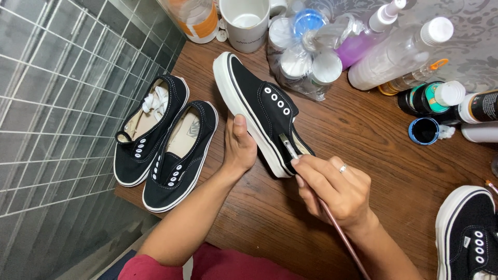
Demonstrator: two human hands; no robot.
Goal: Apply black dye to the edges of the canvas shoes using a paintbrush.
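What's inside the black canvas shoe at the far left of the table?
A bundled white lace lies inside the black canvas shoe, on its pale insole. The toe end is covered by the upper, so nothing there can be seen.

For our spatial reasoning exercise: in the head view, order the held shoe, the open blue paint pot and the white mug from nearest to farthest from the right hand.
From the right hand:
1. Held shoe, just left of the fingertips.
2. Blue paint pot, to the right.
3. White mug, at the table's far edge.

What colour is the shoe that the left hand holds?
The shoe is black with a white sole, seen in the head view.
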